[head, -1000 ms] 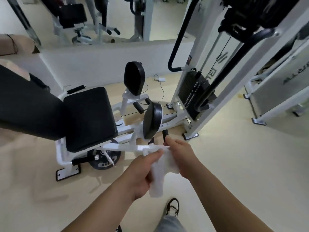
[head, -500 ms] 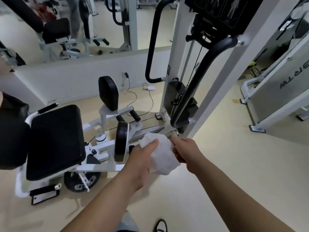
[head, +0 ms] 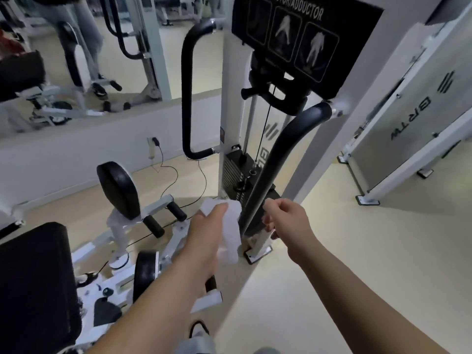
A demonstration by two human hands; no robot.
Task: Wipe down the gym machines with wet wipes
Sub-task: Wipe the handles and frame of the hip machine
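My left hand [head: 204,236] grips a white wet wipe [head: 229,226] that hangs down from its fingers. My right hand [head: 288,221] is a short way to the right, apart from the wipe, fingers loosely curled and holding nothing. Both hands hover in front of a white abductor/adductor machine: its curved black handle bar [head: 281,159] rises just behind them, next to the weight stack [head: 237,180]. Two black knee pads, the far one [head: 118,190] and the near one [head: 144,274], and the black seat [head: 33,284] lie to the left.
A second black handle [head: 187,98] curves up the white column. A low white wall [head: 76,159] with a socket and trailing cable runs behind. Another white machine [head: 413,123] stands to the right. Beige floor [head: 357,251] spreads right and forward. My shoe [head: 198,328] shows below.
The view has risen and shifted toward the machine's column. My right hand has let go of the wipe and drawn apart to the right; my left hand keeps the wipe.
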